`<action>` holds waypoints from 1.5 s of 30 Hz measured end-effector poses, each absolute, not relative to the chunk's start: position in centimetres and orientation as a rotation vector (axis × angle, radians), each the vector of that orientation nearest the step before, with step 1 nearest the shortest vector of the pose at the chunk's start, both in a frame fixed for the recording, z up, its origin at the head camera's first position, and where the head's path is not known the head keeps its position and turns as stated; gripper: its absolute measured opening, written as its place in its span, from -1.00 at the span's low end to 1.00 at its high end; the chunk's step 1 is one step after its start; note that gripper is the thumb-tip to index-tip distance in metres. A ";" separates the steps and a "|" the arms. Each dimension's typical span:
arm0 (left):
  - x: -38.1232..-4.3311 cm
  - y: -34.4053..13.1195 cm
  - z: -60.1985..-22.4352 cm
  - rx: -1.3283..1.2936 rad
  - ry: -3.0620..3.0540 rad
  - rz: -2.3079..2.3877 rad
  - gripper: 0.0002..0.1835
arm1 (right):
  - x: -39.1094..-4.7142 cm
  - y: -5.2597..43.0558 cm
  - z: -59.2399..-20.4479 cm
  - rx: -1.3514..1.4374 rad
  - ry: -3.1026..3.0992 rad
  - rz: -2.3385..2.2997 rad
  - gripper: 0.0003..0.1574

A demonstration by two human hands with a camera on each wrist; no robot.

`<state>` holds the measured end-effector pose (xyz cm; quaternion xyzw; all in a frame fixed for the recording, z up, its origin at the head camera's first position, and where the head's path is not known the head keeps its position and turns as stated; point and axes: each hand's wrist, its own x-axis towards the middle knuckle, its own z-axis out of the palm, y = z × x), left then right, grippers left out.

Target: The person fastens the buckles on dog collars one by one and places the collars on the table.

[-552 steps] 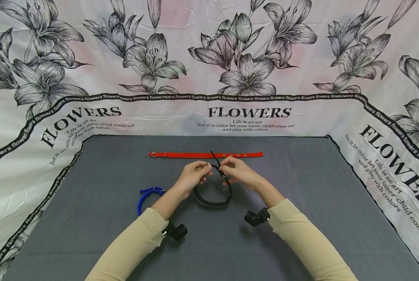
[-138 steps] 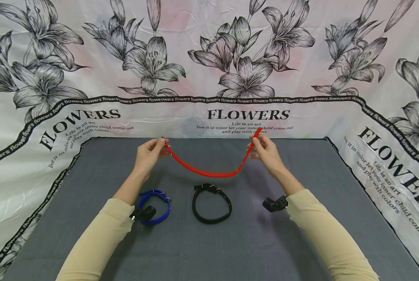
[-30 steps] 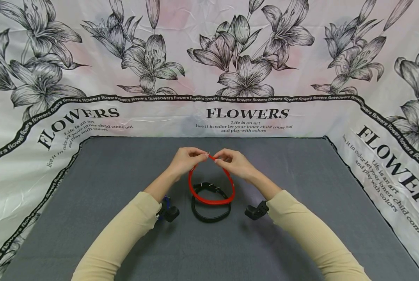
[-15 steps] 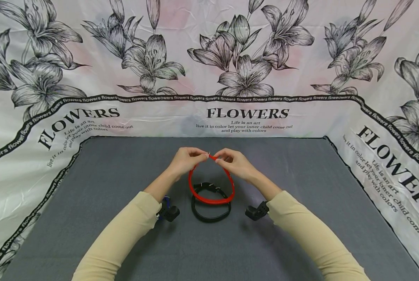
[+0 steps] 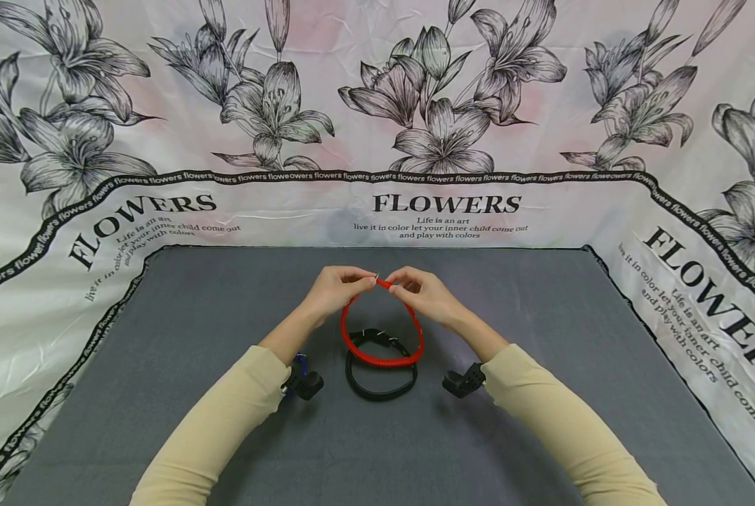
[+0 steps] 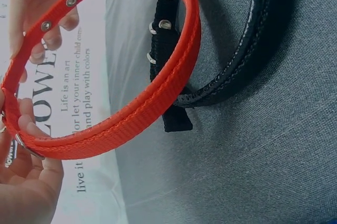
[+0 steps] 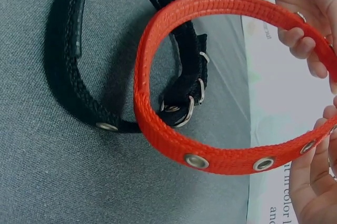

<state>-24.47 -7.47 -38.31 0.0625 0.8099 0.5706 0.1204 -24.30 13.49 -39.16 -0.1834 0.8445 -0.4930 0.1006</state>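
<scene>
A red dog collar [image 5: 382,362], bent into a loop, hangs upright between my hands over the cloth. My left hand [image 5: 338,288] pinches its buckle end, where a metal ring and keeper show in the left wrist view. Close to it, my right hand [image 5: 423,291] pinches the eyelet end; metal eyelets line that strap [image 7: 263,164]. The two ends meet at the fingertips, and the fingers partly hide the buckle. Behind the red loop, a black collar [image 5: 380,396] lies on the cloth, buckled into a ring [image 6: 224,89].
A blue collar [image 5: 302,360] lies on the grey cloth [image 5: 542,302], mostly hidden behind my left wrist and its camera [image 5: 306,383]. A white flower-printed fabric [image 5: 447,190] surrounds the grey surface at the back and sides.
Earlier I held the black collar while the red one lay flat. Then the black lay buckled, and I stretched the red between my hands; its ends now meet. The last second shows hardly any movement.
</scene>
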 end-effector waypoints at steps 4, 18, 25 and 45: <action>-24.4 -7.5 -38.3 0.230 2.397 1.647 -0.77 | -24.4 13.5 -39.1 -0.551 2.493 -1.458 -0.70; -24.5 -7.2 -38.3 0.244 2.438 1.660 -0.75 | -24.4 13.0 -38.9 -0.437 2.501 -1.465 -0.71; -24.6 -7.4 -38.1 0.187 2.349 1.697 -0.77 | -24.5 12.9 -38.4 -0.433 2.514 -1.447 -0.66; -24.6 -7.1 -38.4 0.158 2.307 1.747 -0.77 | -24.4 12.3 -38.0 -0.427 2.437 -1.477 -0.67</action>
